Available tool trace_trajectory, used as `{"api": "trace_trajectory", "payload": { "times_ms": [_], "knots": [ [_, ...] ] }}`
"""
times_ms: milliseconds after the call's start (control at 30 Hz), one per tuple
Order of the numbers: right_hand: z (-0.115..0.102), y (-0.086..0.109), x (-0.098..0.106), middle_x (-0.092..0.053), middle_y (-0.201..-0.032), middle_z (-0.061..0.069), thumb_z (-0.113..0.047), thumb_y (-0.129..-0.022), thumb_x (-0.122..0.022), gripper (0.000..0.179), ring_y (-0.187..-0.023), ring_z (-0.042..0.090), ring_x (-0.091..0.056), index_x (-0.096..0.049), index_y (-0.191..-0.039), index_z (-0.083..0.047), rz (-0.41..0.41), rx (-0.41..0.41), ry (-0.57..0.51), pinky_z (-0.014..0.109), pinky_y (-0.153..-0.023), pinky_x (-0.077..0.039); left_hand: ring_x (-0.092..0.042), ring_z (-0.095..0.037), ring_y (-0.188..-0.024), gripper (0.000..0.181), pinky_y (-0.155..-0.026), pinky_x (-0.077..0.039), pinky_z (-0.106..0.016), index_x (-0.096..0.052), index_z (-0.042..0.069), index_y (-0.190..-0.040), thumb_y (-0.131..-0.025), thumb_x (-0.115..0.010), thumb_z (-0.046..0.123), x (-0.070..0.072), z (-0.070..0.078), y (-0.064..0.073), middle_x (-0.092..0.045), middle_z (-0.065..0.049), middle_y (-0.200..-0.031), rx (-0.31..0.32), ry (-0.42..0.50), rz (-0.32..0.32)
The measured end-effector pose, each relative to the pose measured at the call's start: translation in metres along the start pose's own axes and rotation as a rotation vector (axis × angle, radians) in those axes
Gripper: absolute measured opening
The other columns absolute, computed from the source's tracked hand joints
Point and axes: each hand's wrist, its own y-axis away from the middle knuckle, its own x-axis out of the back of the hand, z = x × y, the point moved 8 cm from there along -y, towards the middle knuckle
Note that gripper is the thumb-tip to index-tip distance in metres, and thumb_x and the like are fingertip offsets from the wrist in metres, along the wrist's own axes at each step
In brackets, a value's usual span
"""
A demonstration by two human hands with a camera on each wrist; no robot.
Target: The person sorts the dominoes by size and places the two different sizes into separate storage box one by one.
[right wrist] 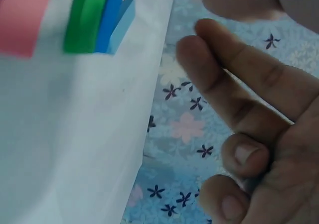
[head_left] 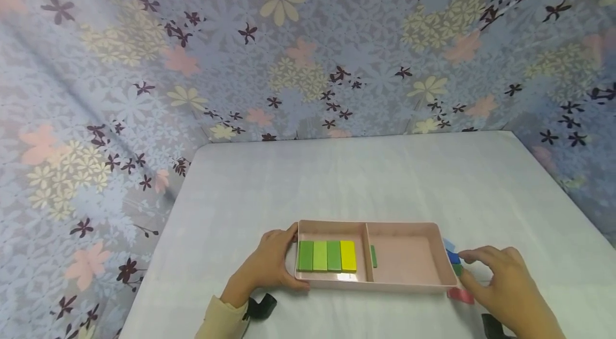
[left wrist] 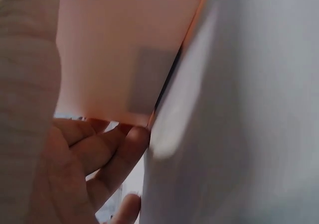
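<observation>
The pink tray (head_left: 406,253) stretches left to right along its long axis at lower centre of my head view, on the white-covered bench (head_left: 337,178). Its row of four blocks (head_left: 320,256), set lengthwise up the frame, shows only there. I see the left hand (head_left: 271,261) clamped on the tray's left end. At lower right, the right hand (head_left: 502,280) has thumb and forefinger parted beside the blue block (head_left: 453,257); contact, I cannot tell. My right-wrist view alone shows the light-blue block (right wrist: 122,26) tilted.

Four blocks (head_left: 333,256) in left compartment (head_left: 332,231) of tray (head_left: 406,256); other blocks (head_left: 454,257) at right end.
</observation>
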Motion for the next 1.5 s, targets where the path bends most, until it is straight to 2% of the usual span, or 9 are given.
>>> {"api": "trace_trajectory", "payload": {
  "times_ms": [67,133,233,333,500,767,1067,1300,1500],
  "knots": [
    [0.007,0.000,-0.004,-0.073,-0.096,0.007,-0.017,-0.073,-0.085,0.028,-0.083,0.024,-0.045,-0.076,-0.098,-0.009,-0.084,-0.069,0.015,0.030,-0.064,-0.038,-0.050,-0.027,-0.128,0.132,-0.116,-0.034,-0.050,-0.028,0.006,-0.157,-0.057,-0.088,0.068,0.002,-0.003,0.000,-0.058,-0.003,-0.139,0.000,0.027,-0.001],
    [0.016,0.002,-0.011,-0.072,-0.097,0.013,-0.029,-0.076,-0.084,0.036,-0.083,0.027,-0.046,-0.075,-0.101,-0.004,-0.201,-0.173,0.048,0.036,-0.066,-0.045,-0.051,-0.030,-0.129,0.133,-0.114,-0.038,-0.051,-0.028,0.003,-0.157,-0.057,-0.089,0.065,0.004,-0.005,0.001,-0.059,-0.006,-0.139,-0.001,0.055,-0.001],
    [0.030,0.011,-0.022,-0.072,-0.094,0.017,-0.057,-0.078,-0.079,0.067,-0.083,0.030,-0.049,-0.072,-0.106,0.004,-0.385,-0.340,0.103,0.048,-0.068,-0.051,-0.052,-0.031,-0.130,0.134,-0.113,-0.040,-0.052,-0.028,0.001,-0.157,-0.057,-0.091,0.062,0.007,-0.007,0.001,-0.057,-0.010,-0.142,-0.003,0.093,-0.004],
    [0.039,0.023,-0.030,-0.071,-0.086,0.012,-0.077,-0.072,-0.071,0.091,-0.079,0.029,-0.050,-0.071,-0.106,0.007,-0.478,-0.441,0.146,0.049,-0.067,-0.052,-0.052,-0.030,-0.129,0.134,-0.112,-0.041,-0.051,-0.027,0.001,-0.157,-0.057,-0.091,0.062,0.007,-0.007,0.001,-0.057,-0.009,-0.142,-0.009,0.100,-0.009],
    [0.040,0.037,-0.039,-0.071,-0.082,0.008,-0.087,-0.072,-0.060,0.099,-0.077,0.028,-0.051,-0.072,-0.101,0.007,-0.514,-0.467,0.163,0.049,-0.063,-0.051,-0.052,-0.029,-0.129,0.134,-0.113,-0.040,-0.052,-0.026,0.005,-0.158,-0.056,-0.092,0.061,0.005,-0.006,0.001,-0.058,-0.007,-0.139,-0.010,0.114,-0.019],
    [0.039,0.041,-0.052,-0.071,-0.083,0.013,-0.093,-0.068,-0.055,0.107,-0.079,0.030,-0.052,-0.070,-0.102,0.008,-0.604,-0.531,0.227,0.060,-0.075,-0.052,-0.051,-0.028,-0.129,0.134,-0.114,-0.038,-0.052,-0.024,0.005,-0.159,-0.057,-0.094,0.056,0.007,-0.003,0.002,-0.060,-0.004,-0.136,-0.022,0.127,-0.023],
    [0.035,0.045,-0.056,-0.068,-0.084,0.010,-0.097,-0.065,-0.050,0.116,-0.082,0.033,-0.049,-0.068,-0.107,0.009,-0.663,-0.620,0.243,0.056,-0.072,-0.052,-0.050,-0.021,-0.123,0.135,-0.112,-0.040,-0.049,-0.022,0.007,-0.160,-0.057,-0.091,0.062,0.005,-0.006,0.002,-0.059,0.002,-0.130,-0.012,0.115,-0.037],
    [0.030,0.045,-0.056,-0.065,-0.082,0.008,-0.093,-0.065,-0.058,0.111,-0.086,0.033,-0.046,-0.067,-0.108,0.009,-0.629,-0.673,0.230,0.053,-0.073,-0.052,-0.049,-0.023,-0.125,0.136,-0.114,-0.038,-0.050,-0.023,0.005,-0.159,-0.057,-0.091,0.062,0.005,-0.006,0.003,-0.059,0.001,-0.131,-0.004,0.113,-0.028],
    [0.035,0.046,-0.062,-0.062,-0.081,0.006,-0.070,-0.073,-0.075,0.086,-0.087,0.033,-0.045,-0.067,-0.109,0.008,-0.627,-0.715,0.181,0.049,-0.070,-0.053,-0.049,-0.021,-0.124,0.136,-0.113,-0.039,-0.049,-0.022,0.006,-0.159,-0.057,-0.091,0.063,0.004,-0.008,0.003,-0.059,0.002,-0.130,0.006,0.109,-0.030]
  ]
}}
